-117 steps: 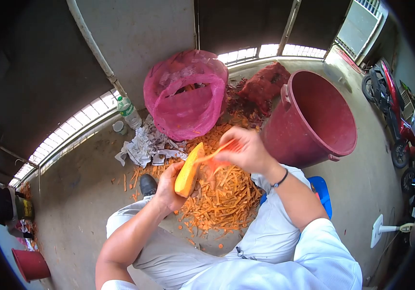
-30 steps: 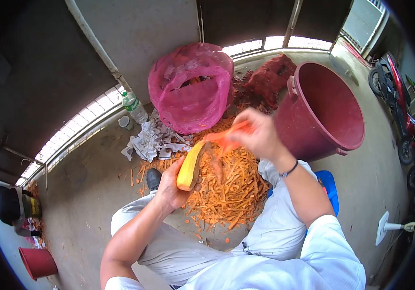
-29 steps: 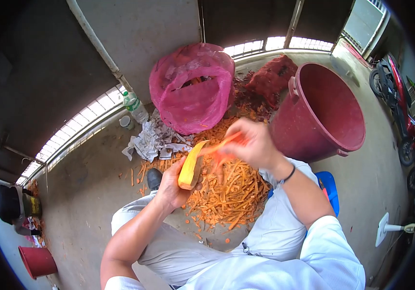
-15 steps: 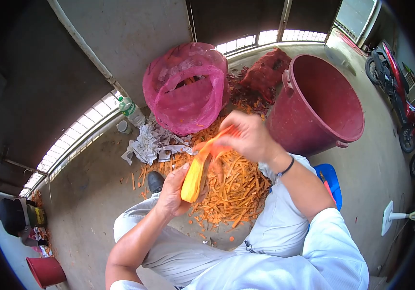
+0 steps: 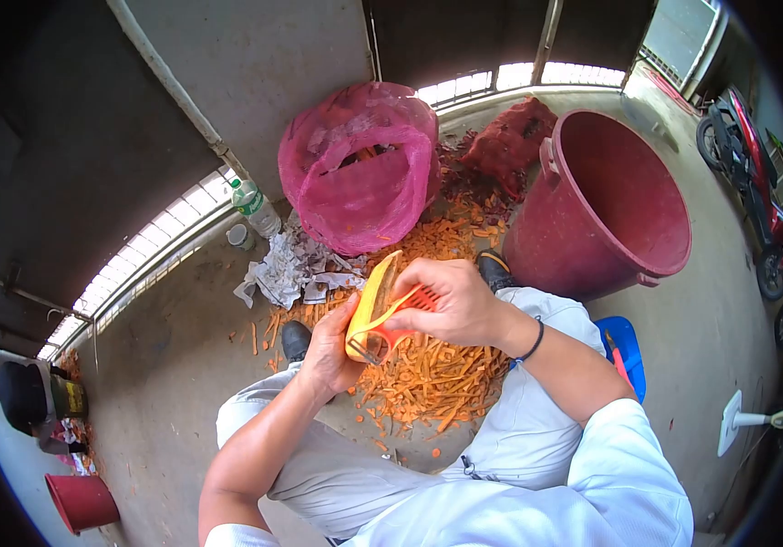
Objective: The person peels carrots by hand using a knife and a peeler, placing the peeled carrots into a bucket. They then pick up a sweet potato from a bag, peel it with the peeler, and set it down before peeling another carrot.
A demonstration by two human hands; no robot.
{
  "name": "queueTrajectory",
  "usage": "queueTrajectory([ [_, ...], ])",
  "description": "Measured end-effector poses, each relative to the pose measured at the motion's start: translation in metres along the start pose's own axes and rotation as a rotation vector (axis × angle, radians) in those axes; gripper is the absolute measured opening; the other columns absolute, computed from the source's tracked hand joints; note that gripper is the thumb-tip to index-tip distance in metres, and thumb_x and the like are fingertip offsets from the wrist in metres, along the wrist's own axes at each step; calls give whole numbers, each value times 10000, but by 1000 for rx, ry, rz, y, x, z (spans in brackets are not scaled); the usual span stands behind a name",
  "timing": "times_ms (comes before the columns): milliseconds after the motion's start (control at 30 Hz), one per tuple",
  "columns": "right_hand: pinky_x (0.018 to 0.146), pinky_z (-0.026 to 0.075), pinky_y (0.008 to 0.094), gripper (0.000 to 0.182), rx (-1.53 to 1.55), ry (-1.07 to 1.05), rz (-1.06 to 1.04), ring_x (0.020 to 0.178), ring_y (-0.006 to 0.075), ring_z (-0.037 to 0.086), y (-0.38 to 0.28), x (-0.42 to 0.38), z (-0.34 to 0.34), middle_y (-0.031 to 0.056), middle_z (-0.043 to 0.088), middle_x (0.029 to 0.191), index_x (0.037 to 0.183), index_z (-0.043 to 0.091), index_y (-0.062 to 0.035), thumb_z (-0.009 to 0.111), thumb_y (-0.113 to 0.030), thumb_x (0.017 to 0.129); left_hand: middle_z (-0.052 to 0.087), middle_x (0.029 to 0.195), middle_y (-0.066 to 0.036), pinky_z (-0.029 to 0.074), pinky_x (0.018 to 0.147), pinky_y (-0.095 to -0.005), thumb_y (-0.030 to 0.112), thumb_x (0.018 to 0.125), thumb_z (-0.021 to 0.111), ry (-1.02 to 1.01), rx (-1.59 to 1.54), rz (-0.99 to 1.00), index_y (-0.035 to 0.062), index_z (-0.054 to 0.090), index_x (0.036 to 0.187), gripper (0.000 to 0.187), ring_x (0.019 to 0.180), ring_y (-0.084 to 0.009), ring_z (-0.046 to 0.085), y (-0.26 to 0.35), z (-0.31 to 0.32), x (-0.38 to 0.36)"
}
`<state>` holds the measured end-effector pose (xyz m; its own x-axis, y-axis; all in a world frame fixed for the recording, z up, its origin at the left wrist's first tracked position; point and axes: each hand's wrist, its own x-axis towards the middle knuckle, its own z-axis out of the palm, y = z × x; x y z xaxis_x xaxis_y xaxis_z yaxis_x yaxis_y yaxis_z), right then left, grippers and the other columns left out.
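My left hand point(image 5: 329, 351) is wrapped round a thick yellow-orange carrot point(image 5: 375, 290), peeled along its side with a brownish unpeeled strip facing up. In my right hand point(image 5: 453, 303) is an orange peeler point(image 5: 398, 330) with a ribbed handle. Its blade end lies against the near end of the carrot, close to my left fingers. Below both hands, a heap of orange peelings point(image 5: 437, 387) covers the floor between my legs.
Ahead stand a pink mesh sack point(image 5: 355, 232) and a large dark red bin point(image 5: 583, 228). A red net bag point(image 5: 510, 146) lies between them. Crumpled paper point(image 5: 282, 269) and a plastic bottle point(image 5: 255, 205) are at the left. Beside my right leg is a blue object point(image 5: 627, 351). Another person point(image 5: 22, 401) is at far left.
My right hand has come down and nearer with the peeler, from the far end of the carrot to its near end. The carrot's far tip now points up and away.
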<state>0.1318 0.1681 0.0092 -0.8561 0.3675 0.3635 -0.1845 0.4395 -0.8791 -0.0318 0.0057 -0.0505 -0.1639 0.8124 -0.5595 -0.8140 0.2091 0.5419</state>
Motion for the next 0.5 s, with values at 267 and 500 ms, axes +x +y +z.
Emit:
queueTrajectory([
  [267, 714, 579, 313, 265, 4, -65, 20, 794, 177, 736, 3, 5, -6, 104, 741, 873, 963, 680, -1, 856, -127, 812, 716, 1042, -70, 575, 671, -382, 427, 1052, 572, -12, 28, 34, 112, 628, 1250, 376, 860, -202, 704, 2, 22, -17],
  [500, 683, 555, 258, 201, -205, 185, 125, 785, 66, 670, 22, 13, -51, 48, 722, 825, 928, 670, 1, 836, -48, 826, 681, 836, -72, 499, 513, -360, 418, 1044, 586, -126, 93, -10, 70, 631, 1130, 361, 652, -195, 647, -1, 12, -22],
])
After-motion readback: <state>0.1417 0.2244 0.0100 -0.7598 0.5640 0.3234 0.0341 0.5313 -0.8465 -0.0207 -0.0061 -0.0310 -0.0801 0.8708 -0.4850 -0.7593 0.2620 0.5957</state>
